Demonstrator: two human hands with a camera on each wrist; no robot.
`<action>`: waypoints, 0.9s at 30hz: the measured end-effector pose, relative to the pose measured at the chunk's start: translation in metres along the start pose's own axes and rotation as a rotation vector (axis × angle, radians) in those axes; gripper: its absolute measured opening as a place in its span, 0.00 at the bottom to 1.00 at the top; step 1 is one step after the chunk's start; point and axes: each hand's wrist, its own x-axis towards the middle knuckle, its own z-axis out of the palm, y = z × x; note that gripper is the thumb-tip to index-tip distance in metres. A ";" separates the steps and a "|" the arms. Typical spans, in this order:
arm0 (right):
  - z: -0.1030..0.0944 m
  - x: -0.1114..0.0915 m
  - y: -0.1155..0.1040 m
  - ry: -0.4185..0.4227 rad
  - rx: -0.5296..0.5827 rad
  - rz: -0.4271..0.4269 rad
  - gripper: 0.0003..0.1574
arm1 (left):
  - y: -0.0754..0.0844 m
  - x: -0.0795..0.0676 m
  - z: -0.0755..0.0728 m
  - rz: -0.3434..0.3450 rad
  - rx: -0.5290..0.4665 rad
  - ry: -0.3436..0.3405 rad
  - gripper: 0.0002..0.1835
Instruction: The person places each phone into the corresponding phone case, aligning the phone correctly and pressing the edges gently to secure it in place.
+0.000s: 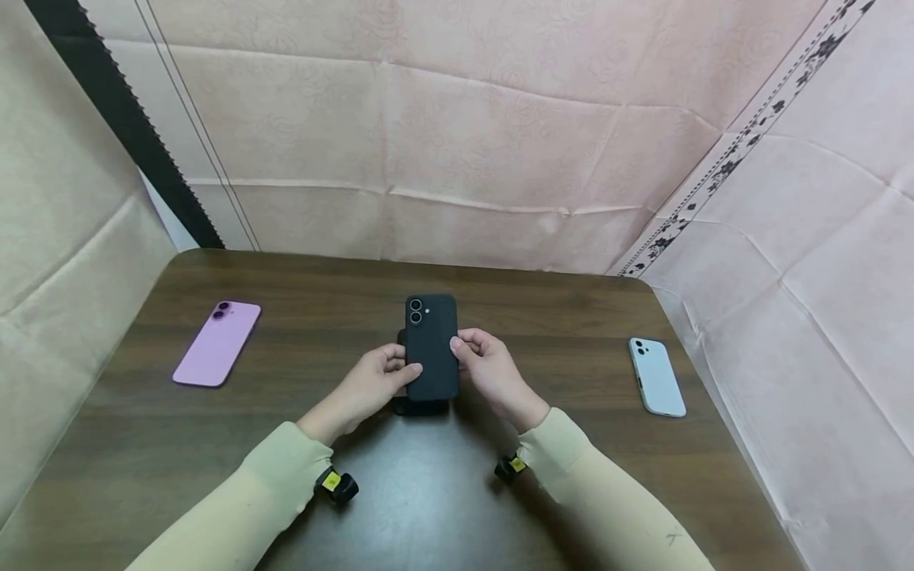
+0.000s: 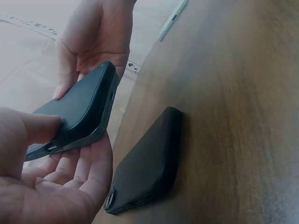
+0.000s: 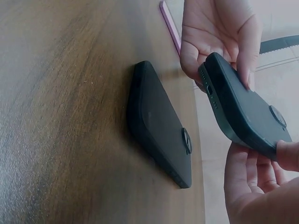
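Between both hands is a phone in a dark case point(image 1: 432, 357), raised over the table with its two camera lenses at the far end. My left hand point(image 1: 374, 381) grips its left edge, thumb on the back and fingers underneath. On the opposite edge my right hand point(image 1: 494, 373) holds it the same way. Both wrist views show a seam between the dark case point(image 3: 257, 109) and the phone's metal edge point(image 3: 219, 102), with the case standing slightly proud at one corner. Below it a second black phone point(image 2: 147, 161) lies back up on the table, mostly hidden in the head view.
A purple phone point(image 1: 217, 345) lies back up on the left of the brown wooden table point(image 1: 300, 277). On the right lies a pale blue phone point(image 1: 657, 377). Light cloth point(image 1: 457, 143) hangs behind the table's far edge. Each wrist wears a small black camera.
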 end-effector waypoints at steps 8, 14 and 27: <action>0.000 0.000 0.001 -0.038 0.007 0.004 0.14 | 0.001 -0.002 -0.001 0.007 0.052 0.066 0.16; -0.001 -0.001 0.004 -0.062 0.000 0.053 0.16 | 0.002 -0.003 -0.002 -0.002 0.045 0.081 0.16; 0.005 -0.005 0.008 -0.179 0.034 0.085 0.15 | 0.002 -0.001 -0.010 0.000 -0.046 0.178 0.18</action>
